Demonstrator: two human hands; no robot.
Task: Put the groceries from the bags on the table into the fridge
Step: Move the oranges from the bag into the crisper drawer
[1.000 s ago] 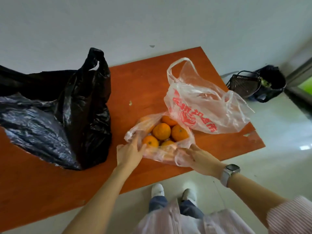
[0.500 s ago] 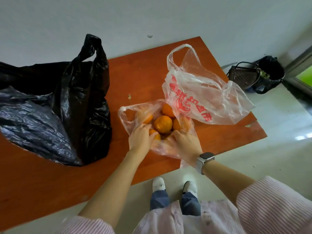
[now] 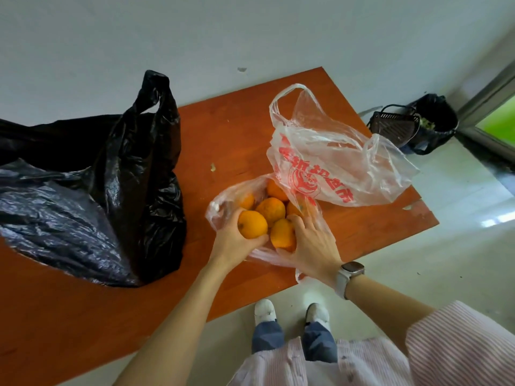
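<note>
A clear plastic bag (image 3: 223, 207) lies open on the orange-brown table (image 3: 237, 129), with several oranges (image 3: 271, 208) inside. My left hand (image 3: 232, 240) grips one orange (image 3: 252, 224) from below, raised a little above the others. My right hand (image 3: 309, 243) curls around another orange (image 3: 282, 234) at the bag's near side. Behind them, a clear bag with red print (image 3: 334, 168) lies crumpled. A large black bag (image 3: 111, 190) fills the table's left side; its contents are hidden. No fridge is in view.
The table's near edge runs just in front of my feet (image 3: 289, 313). On the pale floor at the right stand a dark bin (image 3: 434, 121) and a dark dustpan (image 3: 395, 126), next to a door frame (image 3: 490, 96). A white wall backs the table.
Both hands went from the bag's rim into the bag and each closed on an orange. The left hand has lifted its orange slightly.
</note>
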